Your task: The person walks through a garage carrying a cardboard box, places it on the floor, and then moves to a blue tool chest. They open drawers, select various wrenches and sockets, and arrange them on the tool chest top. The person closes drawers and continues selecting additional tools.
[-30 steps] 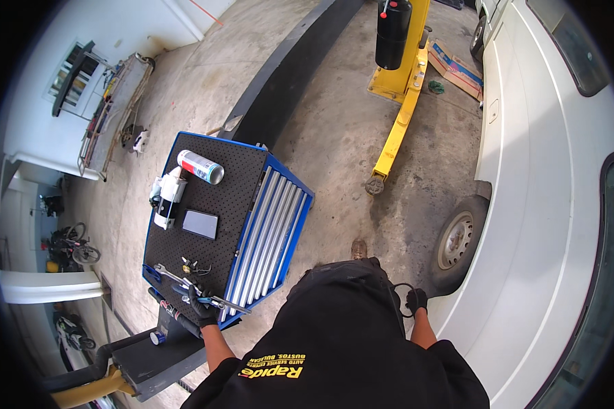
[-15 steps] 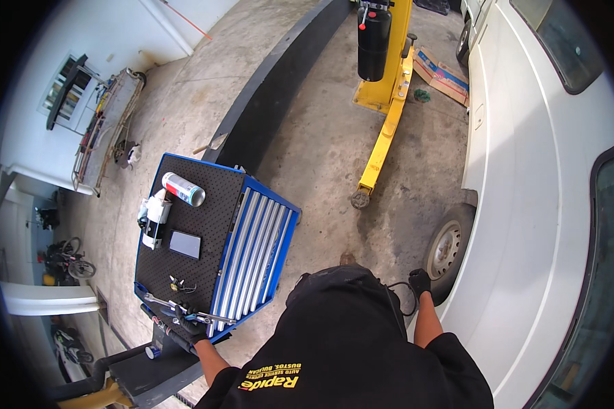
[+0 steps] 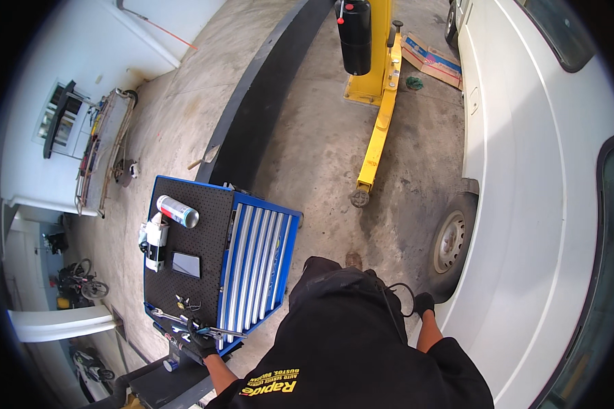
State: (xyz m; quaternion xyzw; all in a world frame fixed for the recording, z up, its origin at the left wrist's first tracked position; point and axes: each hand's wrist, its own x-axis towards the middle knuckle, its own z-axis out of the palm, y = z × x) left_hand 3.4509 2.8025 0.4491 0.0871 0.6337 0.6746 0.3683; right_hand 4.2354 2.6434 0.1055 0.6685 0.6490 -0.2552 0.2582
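My left hand (image 3: 201, 342), in a black glove, is closed around a chrome wrench (image 3: 218, 332) at the near corner of a blue tool cart (image 3: 262, 255). More chrome tools lie beside it on the cart's black top mat. My right hand (image 3: 424, 303), also gloved, hangs closed at my side next to the wheel (image 3: 451, 242) of a white van (image 3: 525, 204). A thin black cable (image 3: 397, 292) loops from that hand. My black shirt fills the lower middle of the view.
A spray can (image 3: 177, 210), a white bottle (image 3: 155, 240) and a dark tablet (image 3: 185, 264) lie on the cart. A yellow lift post and arm (image 3: 375, 146) stands ahead. A black strip (image 3: 259, 102) crosses the concrete floor. A metal rack (image 3: 102, 157) is at left.
The view has shifted slightly, so the cart sits a little lower and nearer. Both hands keep their hold and their places by the cart corner and the van wheel.
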